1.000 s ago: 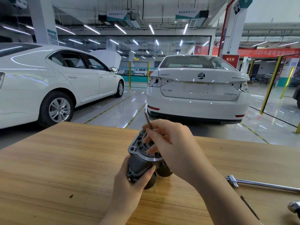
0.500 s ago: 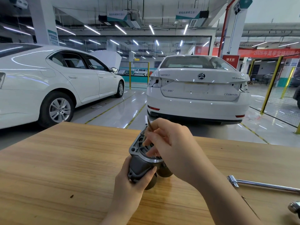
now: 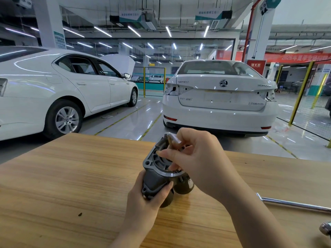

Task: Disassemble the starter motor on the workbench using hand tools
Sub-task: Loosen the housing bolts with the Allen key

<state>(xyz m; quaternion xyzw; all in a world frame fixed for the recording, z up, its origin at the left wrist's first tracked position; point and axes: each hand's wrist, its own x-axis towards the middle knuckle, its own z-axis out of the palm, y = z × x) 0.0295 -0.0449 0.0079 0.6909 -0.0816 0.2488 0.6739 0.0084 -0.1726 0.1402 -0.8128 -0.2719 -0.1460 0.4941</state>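
Our left grip [image 3: 143, 203] comes up from the near edge of the bench [image 3: 53, 176] with the wrist bent slightly inward. Its fingers are wrapped round the dark lower body of the starter motor [image 3: 157, 174], with the thumb laid across the housing on the near side. The motor stands on its rear end near the middle of the bench. Its grey flanged mouth is tilted up and away from us, toward the white cars [image 3: 220, 97] on the shop floor.

Our right grip [image 3: 197, 158] reaches in from the lower right with the forearm slanting across the bench and hangs over the open mouth. Its fingers are curled, and it pinches a thin rod [image 3: 169, 141] that stands at the far rim of the flange. The rod's top is too blurred to read. The forefinger points left across the opening.

A chrome bar [image 3: 295, 204] lies on the bench to the right, well apart from the motor.
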